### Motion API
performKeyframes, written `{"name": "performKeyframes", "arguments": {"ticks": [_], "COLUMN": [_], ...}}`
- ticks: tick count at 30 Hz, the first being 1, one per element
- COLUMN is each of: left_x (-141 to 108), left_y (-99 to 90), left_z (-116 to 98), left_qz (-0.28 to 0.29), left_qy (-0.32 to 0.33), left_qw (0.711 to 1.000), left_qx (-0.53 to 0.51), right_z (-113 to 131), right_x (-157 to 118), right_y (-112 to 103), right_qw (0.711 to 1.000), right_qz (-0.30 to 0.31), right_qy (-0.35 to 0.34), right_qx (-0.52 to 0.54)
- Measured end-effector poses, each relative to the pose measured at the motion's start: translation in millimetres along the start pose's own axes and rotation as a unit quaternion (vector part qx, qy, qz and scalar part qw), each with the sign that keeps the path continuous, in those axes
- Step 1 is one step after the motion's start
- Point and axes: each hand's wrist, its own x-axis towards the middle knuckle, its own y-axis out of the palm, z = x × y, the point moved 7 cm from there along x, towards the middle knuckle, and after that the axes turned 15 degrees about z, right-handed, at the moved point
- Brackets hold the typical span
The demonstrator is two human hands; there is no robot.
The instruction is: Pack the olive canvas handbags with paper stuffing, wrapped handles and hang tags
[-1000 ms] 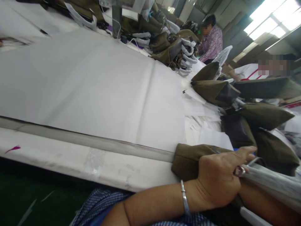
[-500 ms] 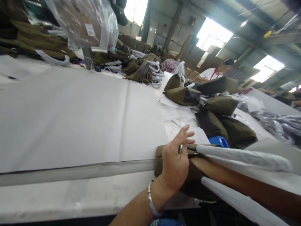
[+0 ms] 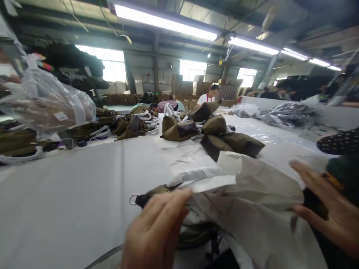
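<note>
My left hand point(image 3: 157, 228) is at the lower middle, by the near side of an olive bag point(image 3: 193, 235); its fingers are bent together, and what they hold, if anything, is hidden. A metal ring shows at the bag's left end. Crumpled whitish paper point(image 3: 252, 198) spreads from the bag to the right. My right hand point(image 3: 328, 209), slightly blurred, is at the paper's right edge with thumb and fingers apart, holding nothing.
Several stuffed olive pouches point(image 3: 213, 138) lie beyond the bag. Olive bags with white-wrapped handles point(image 3: 146, 119) are piled further left, beside a clear plastic bag point(image 3: 64, 108). A person point(image 3: 207, 98) is across the table; a dotted sleeve point(image 3: 340, 142) is at right.
The view has swung up and to the right. My right hand, earlier inside the bag's opening or behind the paper, is now out at the right, open. Paper now covers more of the bag.
</note>
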Motion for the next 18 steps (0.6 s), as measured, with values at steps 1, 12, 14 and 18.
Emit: {"name": "performKeyframes", "arguments": {"ticks": [1, 12, 14, 18], "left_x": [6.3, 81.4, 92.8, 103.8], "left_y": [6.6, 76.5, 85.6, 98.6], "left_z": [-15.5, -66.3, -56.5, -37.2], "left_qz": [0.089, 0.388, 0.364, 0.315], "left_qy": [0.037, 0.093, 0.069, 0.003], "left_qw": [0.994, 0.898, 0.896, 0.899], "left_qx": [-0.045, -0.185, -0.246, -0.304], "right_z": [-23.2, 110.8, 138.3, 150.8], "right_x": [-14.9, -19.5, -0.9, 29.6], "right_y": [21.7, 41.4, 25.9, 28.1], "right_qw": [0.993, 0.721, 0.67, 0.592], "right_qz": [0.07, 0.293, 0.3, 0.247], "right_qy": [0.055, -0.022, -0.109, -0.181], "right_qx": [0.077, 0.628, 0.67, 0.745]}}
